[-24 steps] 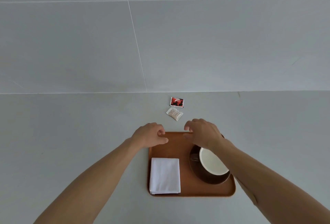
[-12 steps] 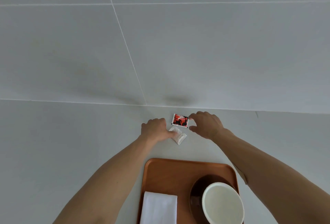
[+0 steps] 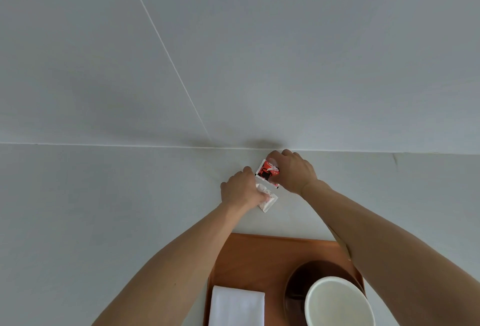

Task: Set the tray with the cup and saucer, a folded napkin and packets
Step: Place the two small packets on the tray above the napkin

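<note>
Up by the wall, beyond the brown wooden tray [image 3: 259, 253], your left hand [image 3: 240, 190] pinches the white paper packet [image 3: 268, 201] and your right hand [image 3: 294, 172] grips the red-and-black packet [image 3: 267, 171] — thin sachets, so a shallow pinch could let one slip

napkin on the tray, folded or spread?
Folded. The white napkin lies as a compact rectangle on the tray beside the saucer, near end cut off by the frame.

Napkin [image 3: 236, 308] left of cup [image 3: 339, 302] on tray [image 3: 259, 255]; both packets [image 3: 267, 173] lie beyond it
</note>
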`<state>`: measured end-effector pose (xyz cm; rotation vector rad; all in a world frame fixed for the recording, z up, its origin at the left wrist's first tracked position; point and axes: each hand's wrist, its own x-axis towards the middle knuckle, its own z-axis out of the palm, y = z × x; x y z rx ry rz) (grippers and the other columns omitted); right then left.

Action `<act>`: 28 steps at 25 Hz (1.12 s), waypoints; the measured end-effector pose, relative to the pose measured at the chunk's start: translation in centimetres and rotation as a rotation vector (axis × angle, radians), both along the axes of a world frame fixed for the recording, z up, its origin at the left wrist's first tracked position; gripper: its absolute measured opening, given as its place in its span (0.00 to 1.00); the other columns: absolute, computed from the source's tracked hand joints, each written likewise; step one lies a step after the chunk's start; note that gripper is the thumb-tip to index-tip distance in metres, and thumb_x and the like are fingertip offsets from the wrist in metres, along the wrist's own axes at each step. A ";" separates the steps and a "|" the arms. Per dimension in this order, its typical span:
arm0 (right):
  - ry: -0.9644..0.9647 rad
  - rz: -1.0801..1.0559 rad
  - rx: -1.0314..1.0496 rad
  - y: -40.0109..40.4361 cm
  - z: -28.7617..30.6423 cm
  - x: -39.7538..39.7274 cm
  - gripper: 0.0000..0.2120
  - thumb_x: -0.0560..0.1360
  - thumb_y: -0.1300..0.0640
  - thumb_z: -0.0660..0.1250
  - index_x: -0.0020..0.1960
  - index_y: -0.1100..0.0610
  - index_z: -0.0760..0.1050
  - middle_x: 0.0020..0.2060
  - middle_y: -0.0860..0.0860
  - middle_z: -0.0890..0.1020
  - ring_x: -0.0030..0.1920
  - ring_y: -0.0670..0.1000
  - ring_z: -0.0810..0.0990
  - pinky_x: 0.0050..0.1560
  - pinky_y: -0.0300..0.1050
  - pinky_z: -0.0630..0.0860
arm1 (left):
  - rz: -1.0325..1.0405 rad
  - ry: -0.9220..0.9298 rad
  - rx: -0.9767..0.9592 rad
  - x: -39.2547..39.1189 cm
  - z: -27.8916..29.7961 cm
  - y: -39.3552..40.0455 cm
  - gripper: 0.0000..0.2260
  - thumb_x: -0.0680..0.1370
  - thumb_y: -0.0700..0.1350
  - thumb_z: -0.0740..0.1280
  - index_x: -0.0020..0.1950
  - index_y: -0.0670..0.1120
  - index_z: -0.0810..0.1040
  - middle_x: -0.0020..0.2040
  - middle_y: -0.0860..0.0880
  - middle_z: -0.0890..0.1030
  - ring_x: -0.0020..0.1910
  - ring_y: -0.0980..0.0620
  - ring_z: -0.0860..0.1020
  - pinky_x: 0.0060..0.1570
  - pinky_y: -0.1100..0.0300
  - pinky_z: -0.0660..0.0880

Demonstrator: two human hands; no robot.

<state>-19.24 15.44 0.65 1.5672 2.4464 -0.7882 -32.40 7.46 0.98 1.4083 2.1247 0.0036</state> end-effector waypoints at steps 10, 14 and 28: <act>0.092 -0.303 -0.221 -3.9 2.3 2.4 0.12 0.71 0.53 0.69 0.54 0.50 0.77 0.47 0.51 0.82 0.44 0.53 0.79 0.38 0.45 0.72 | 0.155 -0.362 0.004 -2.2 1.4 -3.5 0.07 0.69 0.40 0.74 0.44 0.47 0.78 0.49 0.48 0.81 0.44 0.51 0.76 0.35 0.62 0.69; 0.232 -0.387 -0.304 -7.4 4.5 2.6 0.11 0.71 0.55 0.69 0.53 0.52 0.79 0.45 0.49 0.82 0.42 0.52 0.83 0.38 0.44 0.77 | 0.152 -0.377 0.090 -3.3 2.5 -7.0 0.07 0.70 0.41 0.71 0.42 0.50 0.75 0.45 0.52 0.78 0.43 0.52 0.76 0.35 0.64 0.68; 0.186 -0.505 -0.194 -20.1 3.4 0.0 0.13 0.70 0.62 0.64 0.54 0.52 0.73 0.47 0.56 0.82 0.43 0.58 0.83 0.46 0.56 0.82 | -0.283 -0.052 0.498 -4.6 2.0 -19.5 0.07 0.72 0.38 0.70 0.45 0.48 0.75 0.45 0.53 0.77 0.43 0.53 0.75 0.30 0.57 0.74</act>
